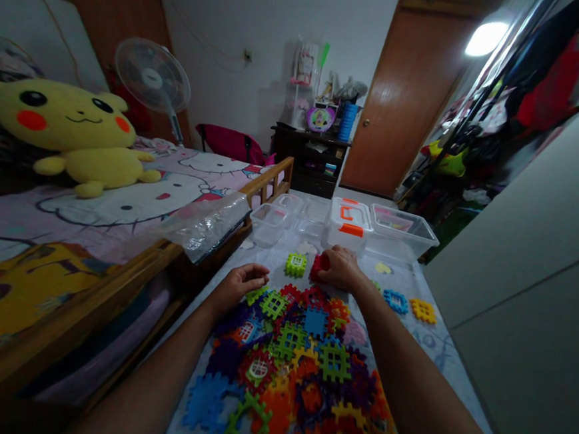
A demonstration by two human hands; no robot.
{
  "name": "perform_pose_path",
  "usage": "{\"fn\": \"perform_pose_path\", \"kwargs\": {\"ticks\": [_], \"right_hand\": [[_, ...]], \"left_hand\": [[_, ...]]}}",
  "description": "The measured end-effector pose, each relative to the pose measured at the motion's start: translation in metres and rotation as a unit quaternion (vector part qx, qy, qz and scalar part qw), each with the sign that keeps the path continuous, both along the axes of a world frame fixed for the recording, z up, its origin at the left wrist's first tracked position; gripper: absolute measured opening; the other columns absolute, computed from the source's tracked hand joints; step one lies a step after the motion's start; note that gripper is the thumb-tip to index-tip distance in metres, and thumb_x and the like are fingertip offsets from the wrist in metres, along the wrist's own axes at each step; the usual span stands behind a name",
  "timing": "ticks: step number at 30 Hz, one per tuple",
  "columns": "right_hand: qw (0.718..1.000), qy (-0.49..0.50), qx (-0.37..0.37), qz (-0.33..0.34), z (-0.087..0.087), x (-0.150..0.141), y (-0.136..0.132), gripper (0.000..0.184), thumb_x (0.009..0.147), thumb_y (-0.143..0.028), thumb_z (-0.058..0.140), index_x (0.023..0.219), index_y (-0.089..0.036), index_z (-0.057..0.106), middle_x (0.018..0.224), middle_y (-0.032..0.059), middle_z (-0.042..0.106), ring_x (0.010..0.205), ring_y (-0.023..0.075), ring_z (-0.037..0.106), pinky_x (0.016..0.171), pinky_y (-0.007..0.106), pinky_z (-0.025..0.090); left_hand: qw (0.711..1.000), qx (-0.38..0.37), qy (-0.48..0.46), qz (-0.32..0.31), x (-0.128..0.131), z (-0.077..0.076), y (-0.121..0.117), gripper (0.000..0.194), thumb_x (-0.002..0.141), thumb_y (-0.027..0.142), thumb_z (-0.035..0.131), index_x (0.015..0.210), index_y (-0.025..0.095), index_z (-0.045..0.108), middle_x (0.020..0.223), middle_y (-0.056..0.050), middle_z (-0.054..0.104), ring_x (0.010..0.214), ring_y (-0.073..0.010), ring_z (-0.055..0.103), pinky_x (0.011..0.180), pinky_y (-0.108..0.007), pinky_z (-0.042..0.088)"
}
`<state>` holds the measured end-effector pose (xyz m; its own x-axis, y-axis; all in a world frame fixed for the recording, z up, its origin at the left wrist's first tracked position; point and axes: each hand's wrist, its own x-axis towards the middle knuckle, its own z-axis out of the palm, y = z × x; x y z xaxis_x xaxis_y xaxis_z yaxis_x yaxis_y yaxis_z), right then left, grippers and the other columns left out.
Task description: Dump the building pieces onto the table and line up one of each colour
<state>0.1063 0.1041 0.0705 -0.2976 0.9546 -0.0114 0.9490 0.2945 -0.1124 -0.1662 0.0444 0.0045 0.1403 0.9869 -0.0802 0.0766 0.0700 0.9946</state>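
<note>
At the far side of a spread of colourful plastic interlocking tiles (290,341), my right hand (341,269) has its fingers closed on a red interlocking tile (317,267), partly hidden by the fingers. Just left of it a lime green tile (296,265) with a white window insert lies on the cloth. My left hand (244,283) rests at the left edge of the spread, fingers loosely bent and apart, with no piece visible in it. Beyond my right wrist lie a blue tile (396,301) and a yellow tile (423,311).
Clear plastic boxes (269,223) stand along the far end, beside a lidded box (350,216) with orange clips and an open bin (403,229). A wooden bed rail (128,291) runs along the left, with clear plastic wrap (209,224) over it. A white cabinet (531,263) borders the right.
</note>
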Motion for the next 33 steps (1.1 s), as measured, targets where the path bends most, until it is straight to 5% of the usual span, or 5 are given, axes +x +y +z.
{"fn": "perform_pose_path", "kwargs": {"ticks": [9, 14, 19, 27, 33], "right_hand": [[0.998, 0.065, 0.021, -0.002, 0.005, 0.019, -0.024, 0.065, 0.081, -0.037, 0.068, 0.138, -0.013, 0.050, 0.132, 0.0182, 0.055, 0.121, 0.0314, 0.051, 0.098, 0.040, 0.041], [0.985, 0.156, 0.001, 0.070, 0.004, 0.041, -0.074, 0.034, 0.085, -0.021, 0.062, 0.119, -0.018, 0.063, 0.118, 0.0110, 0.065, 0.110, 0.0240, 0.059, 0.097, 0.036, 0.044], [0.982, 0.160, -0.036, 0.094, -0.008, 0.037, -0.112, 0.037, 0.086, -0.018, 0.060, 0.123, -0.022, 0.061, 0.122, 0.0097, 0.065, 0.113, 0.0247, 0.056, 0.101, 0.041, 0.041], [0.990, 0.121, 0.000, 0.074, -0.026, 0.014, -0.114, 0.023, 0.080, -0.016, 0.062, 0.103, -0.019, 0.064, 0.109, 0.0103, 0.058, 0.101, 0.0245, 0.051, 0.092, 0.036, 0.042], [0.981, 0.185, 0.005, 0.051, -0.029, 0.018, -0.111, 0.013, 0.079, -0.007, 0.053, 0.080, -0.020, 0.056, 0.089, 0.0053, 0.060, 0.086, 0.0194, 0.055, 0.080, 0.030, 0.043]], "left_hand": [[0.998, 0.030, 0.049, -0.017, -0.003, -0.001, 0.000, 0.045, 0.067, 0.049, 0.076, 0.098, 0.017, 0.071, 0.105, -0.010, 0.074, 0.103, -0.0302, 0.067, 0.097, -0.044, 0.048], [0.994, 0.038, 0.088, -0.046, 0.000, -0.002, -0.002, 0.046, 0.068, 0.047, 0.075, 0.104, 0.018, 0.072, 0.110, -0.010, 0.074, 0.106, -0.0309, 0.067, 0.097, -0.044, 0.049], [0.991, 0.031, 0.097, -0.087, 0.004, 0.002, -0.006, 0.044, 0.067, 0.046, 0.076, 0.101, 0.019, 0.074, 0.108, -0.009, 0.076, 0.104, -0.0306, 0.068, 0.096, -0.042, 0.050], [0.993, 0.035, 0.088, -0.072, -0.001, 0.001, -0.004, 0.043, 0.069, 0.048, 0.075, 0.101, 0.020, 0.074, 0.105, -0.008, 0.076, 0.101, -0.0297, 0.069, 0.094, -0.042, 0.050], [0.994, 0.029, 0.078, -0.068, 0.000, 0.000, -0.003, 0.044, 0.068, 0.049, 0.075, 0.100, 0.018, 0.073, 0.106, -0.009, 0.076, 0.100, -0.0291, 0.069, 0.092, -0.041, 0.051]]}}
